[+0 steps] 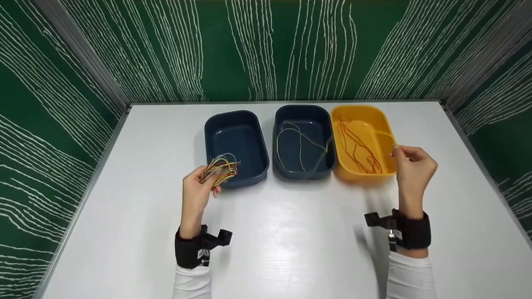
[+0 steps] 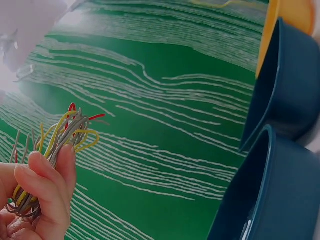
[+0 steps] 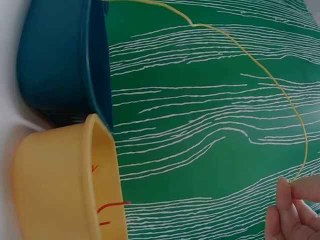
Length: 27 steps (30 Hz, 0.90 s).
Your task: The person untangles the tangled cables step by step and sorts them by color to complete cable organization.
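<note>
Right hand (image 1: pixel 417 171), fingers pinched on a yellow wire (image 3: pixel 306 142) running toward middle blue bin (image 1: pixel 286 173) — could catch there if tugged; left hand (image 1: pixel 196 192), fingers curled round wire bundle (image 1: pixel 223 170) near left blue bin (image 1: pixel 251 177) — may spill if grip slackens

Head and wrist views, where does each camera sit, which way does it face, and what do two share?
Head: on the person's head, facing forward and down over the table; left hand, right hand and sleeves show.
Left wrist: on that wrist, facing the wire bundle and green wall; left fingers show.
Right wrist: on that wrist, facing a yellow wire and the wall; right fingers show.
Shared: both wrist views show the yellow bin.
</note>
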### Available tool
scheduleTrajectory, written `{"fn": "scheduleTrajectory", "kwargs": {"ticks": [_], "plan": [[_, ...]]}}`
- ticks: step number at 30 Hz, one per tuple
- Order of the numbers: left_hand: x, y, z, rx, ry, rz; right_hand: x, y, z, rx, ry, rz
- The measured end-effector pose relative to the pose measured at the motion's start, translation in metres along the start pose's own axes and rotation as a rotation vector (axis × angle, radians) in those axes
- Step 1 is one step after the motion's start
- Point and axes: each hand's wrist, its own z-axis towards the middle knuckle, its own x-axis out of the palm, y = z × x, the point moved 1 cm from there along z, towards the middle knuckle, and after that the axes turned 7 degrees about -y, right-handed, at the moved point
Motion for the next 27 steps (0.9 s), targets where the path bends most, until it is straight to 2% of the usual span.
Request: {"fn": "scheduleTrajectory", "kwargs": {"ticks": [4,6,11,16,21,27], "plan": [[0.001,0.0,0.0,0.0,-0.001,0.008,0.004,0.014,0.003,0.036,0.019,0.111],[0.001,0.0,0.0,0.007,0.003,0.015,0.008,0.022,0.006,0.019,0.015,0.123],[0.003,0.0,-0.001,0.013,0.017,0.018,0.018,0.038,0.014,-0.063,0.015,0.051],[0.005,0.001,-0.002,0.004,0.023,-0.002,0.033,0.046,0.021,-0.115,0.054,0.018],[0.008,0.002,-0.001,-0.014,0.022,0.009,0.053,0.052,0.03,-0.171,0.08,-0.023],[0.01,0.003,-0.001,-0.025,0.029,0.019,0.078,0.058,0.041,-0.244,0.109,-0.134]]}}
